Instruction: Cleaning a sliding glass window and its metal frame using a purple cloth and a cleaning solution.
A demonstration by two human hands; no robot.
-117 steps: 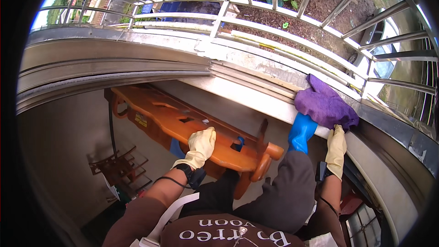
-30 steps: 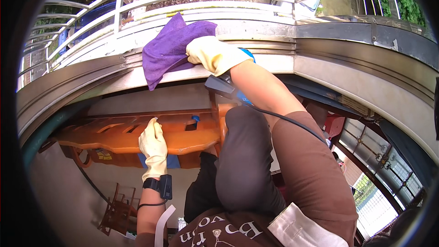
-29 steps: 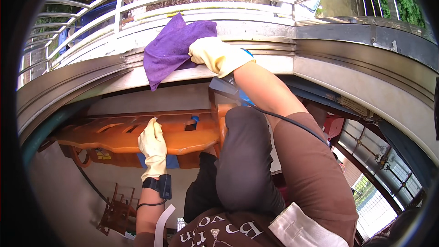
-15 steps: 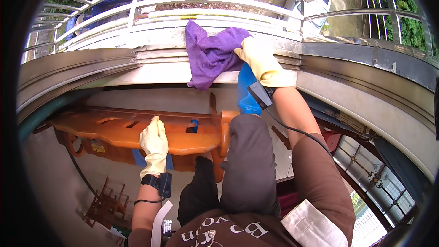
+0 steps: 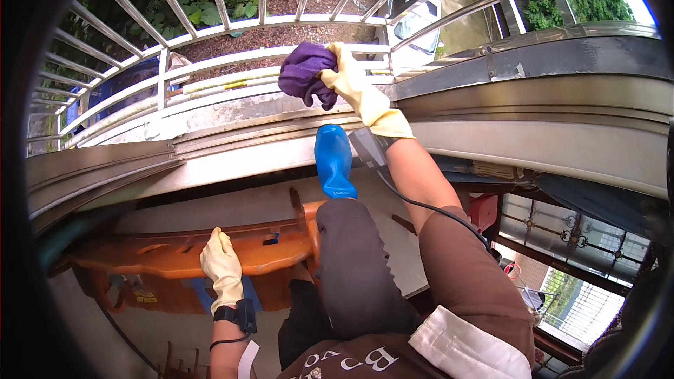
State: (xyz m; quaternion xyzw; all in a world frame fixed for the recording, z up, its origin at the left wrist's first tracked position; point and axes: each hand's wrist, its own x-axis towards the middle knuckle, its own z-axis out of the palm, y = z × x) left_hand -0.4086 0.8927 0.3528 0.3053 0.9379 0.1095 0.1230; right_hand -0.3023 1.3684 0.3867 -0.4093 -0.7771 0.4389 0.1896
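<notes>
My right hand (image 5: 351, 84), in a pale yellow rubber glove, grips a bunched purple cloth (image 5: 307, 76). It reaches out over the window sill, beside the metal railing. The cloth hangs crumpled in front of the fingers. My left hand (image 5: 221, 261), in a matching glove, is over the front edge of an orange-brown wooden bench (image 5: 168, 257). Its fingers are drawn together, and nothing shows in them. Whether that hand touches the bench I cannot tell. Under my right forearm, a blue rubber boot (image 5: 333, 161) on my foot points toward the sill (image 5: 260, 142).
A silvery railing (image 5: 210, 104) runs along the far side, with a parked car (image 5: 420, 24) and plants (image 5: 203, 10) beyond. Window frame tracks (image 5: 533, 102) stretch to the right. A cable hangs from the device at my right wrist. Another piece of wooden furniture (image 5: 179, 363) is at lower left.
The cloth was spread and draped over the sill; now it is bunched in my right hand and lifted toward the railing. The view has shifted to the right. My left hand stays by the bench.
</notes>
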